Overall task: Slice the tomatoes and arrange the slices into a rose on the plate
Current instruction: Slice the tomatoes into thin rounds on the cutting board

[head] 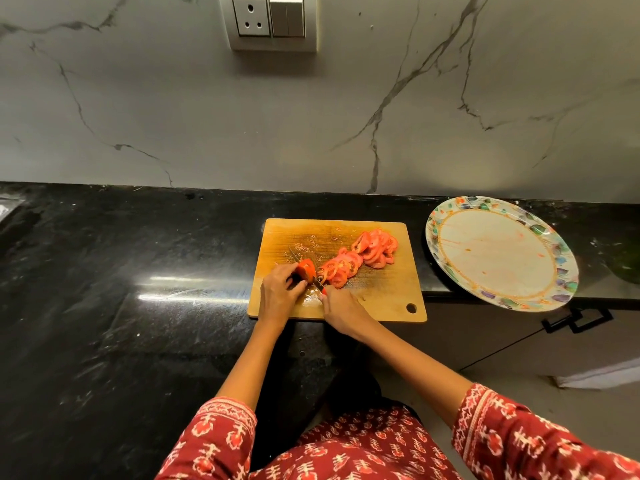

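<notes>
A black tabletop (104,306) is carrying a wooden cutting board (381,299); right of both hands, a patterned plate (450,216) is lying partly over the tabletop's edge, bare of slices. On the board, tomato slices (360,254) are fanning in a row just beyond the right hand (341,311). The left hand (278,292) is curling its fingers (294,273) round the uncut tomato piece (306,268). The right hand is gripping a knife (317,284), its handle mostly hidden, its blade lying against the piece. A wall socket (251,20) is sitting far beyond.
</notes>
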### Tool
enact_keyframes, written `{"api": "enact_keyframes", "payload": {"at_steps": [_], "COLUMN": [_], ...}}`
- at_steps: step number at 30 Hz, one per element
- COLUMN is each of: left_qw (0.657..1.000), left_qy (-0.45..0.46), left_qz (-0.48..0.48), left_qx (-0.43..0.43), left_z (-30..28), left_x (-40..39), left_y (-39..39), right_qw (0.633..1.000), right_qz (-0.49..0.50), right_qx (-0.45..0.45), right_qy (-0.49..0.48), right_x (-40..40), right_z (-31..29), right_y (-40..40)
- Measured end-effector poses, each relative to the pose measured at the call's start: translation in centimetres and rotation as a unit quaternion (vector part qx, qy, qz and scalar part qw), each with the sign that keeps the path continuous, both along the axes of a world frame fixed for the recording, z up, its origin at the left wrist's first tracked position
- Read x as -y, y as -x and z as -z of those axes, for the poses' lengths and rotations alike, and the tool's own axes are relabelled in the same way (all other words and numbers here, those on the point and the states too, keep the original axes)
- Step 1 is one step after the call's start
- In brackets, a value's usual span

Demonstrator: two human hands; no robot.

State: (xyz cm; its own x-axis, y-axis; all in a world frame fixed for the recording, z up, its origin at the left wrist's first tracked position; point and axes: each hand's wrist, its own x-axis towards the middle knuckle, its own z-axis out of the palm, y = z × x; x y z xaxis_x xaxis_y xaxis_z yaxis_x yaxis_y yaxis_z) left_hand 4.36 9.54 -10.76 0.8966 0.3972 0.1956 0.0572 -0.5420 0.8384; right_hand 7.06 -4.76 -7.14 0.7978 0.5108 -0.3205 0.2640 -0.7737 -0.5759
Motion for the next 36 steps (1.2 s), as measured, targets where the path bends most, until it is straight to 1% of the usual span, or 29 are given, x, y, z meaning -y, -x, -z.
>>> {"api": "enact_keyframes", "payload": {"at_steps": [2, 5, 8, 12, 20, 31, 36], "left_qw": [1.000, 0.998, 0.998, 0.998, 0.998, 0.999, 0.999], "left_qy": [0.012, 0.027, 0.030, -0.004, 0.022, 0.018, 0.015], "left_qz": [-0.005, -0.044, -0.035, -0.041, -0.056, -0.040, -0.048], "left_qx": [0.009, 0.031, 0.042, 0.037, 0.035, 0.019, 0.015], "left_z": [0.1, -0.6, -1.3, -1.0, -1.2, -1.3, -1.4], "left_x": [-0.1, 0.0, 0.4, 0.7, 0.9, 0.8, 1.5], "left_y": [0.4, 0.6, 0.0, -0.5, -0.4, 0.0, 0.0], "right_qw": [1.000, 1.000, 0.999, 0.998, 0.998, 0.996, 0.996], "right_qz": [-0.001, 0.002, 0.009, 0.018, 0.026, 0.029, 0.031], "right_qx": [0.002, 0.016, 0.022, 0.025, 0.033, 0.019, 0.026], "right_qy": [0.009, 0.025, 0.039, 0.050, 0.037, 0.087, 0.082], "right_x": [-0.1, -0.8, -1.0, -1.2, -0.7, -1.7, 0.1], "right_z": [-0.2, -0.3, -0.4, -0.4, 0.0, -0.9, -0.5], "right_y": [-0.1, 0.1, 0.4, 0.4, 0.9, 0.7, 1.5]}}
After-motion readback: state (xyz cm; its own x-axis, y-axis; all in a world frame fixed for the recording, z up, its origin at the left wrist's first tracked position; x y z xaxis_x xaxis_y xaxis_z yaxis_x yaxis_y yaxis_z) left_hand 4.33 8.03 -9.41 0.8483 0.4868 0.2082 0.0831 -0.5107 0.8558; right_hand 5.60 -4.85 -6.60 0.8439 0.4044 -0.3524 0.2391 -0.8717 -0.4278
